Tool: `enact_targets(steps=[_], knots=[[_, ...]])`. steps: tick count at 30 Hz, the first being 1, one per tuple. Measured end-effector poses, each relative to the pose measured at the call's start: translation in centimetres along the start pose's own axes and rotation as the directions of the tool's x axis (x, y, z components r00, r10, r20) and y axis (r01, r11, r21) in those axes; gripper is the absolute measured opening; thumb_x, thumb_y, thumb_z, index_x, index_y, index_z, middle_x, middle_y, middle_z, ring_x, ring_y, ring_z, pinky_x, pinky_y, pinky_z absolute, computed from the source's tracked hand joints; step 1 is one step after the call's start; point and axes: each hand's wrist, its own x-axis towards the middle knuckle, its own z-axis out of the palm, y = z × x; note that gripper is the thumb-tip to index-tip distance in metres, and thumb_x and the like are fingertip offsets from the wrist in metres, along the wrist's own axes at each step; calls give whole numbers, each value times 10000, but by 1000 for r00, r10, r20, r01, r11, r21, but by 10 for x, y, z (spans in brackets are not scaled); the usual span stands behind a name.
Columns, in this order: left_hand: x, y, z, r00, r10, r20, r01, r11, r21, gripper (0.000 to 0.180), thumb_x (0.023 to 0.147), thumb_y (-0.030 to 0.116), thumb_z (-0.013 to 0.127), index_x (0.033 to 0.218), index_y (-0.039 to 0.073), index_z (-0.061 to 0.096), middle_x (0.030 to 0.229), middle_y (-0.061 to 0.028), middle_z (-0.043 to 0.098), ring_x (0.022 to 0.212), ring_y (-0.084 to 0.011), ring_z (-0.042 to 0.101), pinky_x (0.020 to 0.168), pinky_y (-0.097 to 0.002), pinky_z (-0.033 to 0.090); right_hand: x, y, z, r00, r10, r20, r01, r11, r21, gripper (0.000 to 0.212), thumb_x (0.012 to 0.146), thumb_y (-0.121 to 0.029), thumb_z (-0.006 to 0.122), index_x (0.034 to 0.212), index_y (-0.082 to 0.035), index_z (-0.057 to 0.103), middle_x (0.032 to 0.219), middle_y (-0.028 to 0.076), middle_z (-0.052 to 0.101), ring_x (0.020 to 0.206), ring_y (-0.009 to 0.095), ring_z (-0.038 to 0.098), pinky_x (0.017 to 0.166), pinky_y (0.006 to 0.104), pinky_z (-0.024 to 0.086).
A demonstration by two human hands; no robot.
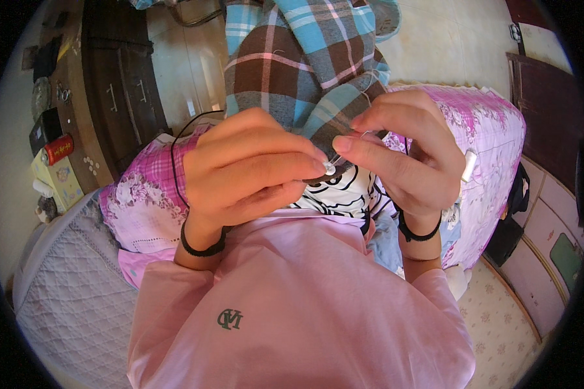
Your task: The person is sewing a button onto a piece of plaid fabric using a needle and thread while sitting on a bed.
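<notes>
My left hand (pixel 253 165) is closed, its thumb and fingertips pinching a small white button (pixel 329 168) against the edge of a plaid cloth (pixel 266 71) in brown, grey and blue. Just right of the button, my right hand (pixel 405 146) is closed in a pinch on a thin needle (pixel 336 157), which slants down toward the button. Pale thread (pixel 370 81) runs loosely over the cloth above the right fingers. The plaid cloth hangs away from me past my lap. Both wrists wear black bands.
Beside my right hand, a white thread spool (pixel 469 166) rests on a pink floral cover (pixel 493 129). A grey quilted surface (pixel 78 292) lies at lower left. Along the left stands a wooden cabinet (pixel 97 84) bearing a red can (pixel 59 149) and a yellow box (pixel 60 185).
</notes>
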Motion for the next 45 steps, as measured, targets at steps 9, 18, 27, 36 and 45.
enact_targets(steps=[9,18,27,36,45], knots=[[-1,10,4,942,-331,48,334,925,-181,220,635,-96,698,841,-26,722,772,-115,713,650,-186,614,587,-283,446,-8,3,10,999,-33,1,33,999,-11,334,583,-39,773,913,10,779,896,132,679,784,268,653,623,316,526],[-6,8,6,891,-451,55,446,845,-293,213,710,-75,759,906,4,732,810,-47,716,648,-86,606,560,-214,435,-13,-1,13,1000,15,-1,-15,999,33,312,642,-61,742,940,29,760,900,142,703,784,283,669,640,324,547],[-7,17,5,748,-653,117,650,687,-325,162,753,-85,740,905,-47,700,850,-96,706,747,-117,617,634,-228,439,-19,-11,20,971,238,-40,-218,938,270,240,743,128,625,947,29,704,919,181,721,776,316,698,662,356,574],[-3,18,10,722,-688,74,680,686,-258,136,786,-69,726,914,-41,688,877,-76,701,786,-101,632,689,-222,475,-18,-13,26,989,58,-139,-78,987,-144,199,689,-97,809,871,-72,730,1059,122,720,988,300,678,721,372,503],[-4,15,37,828,-505,-242,517,856,-16,157,774,-37,756,915,10,708,778,-70,691,662,-122,630,592,-239,478,-37,-29,4,995,53,-80,-64,988,-142,126,760,-107,793,819,-123,682,993,30,739,979,281,680,764,380,459]])
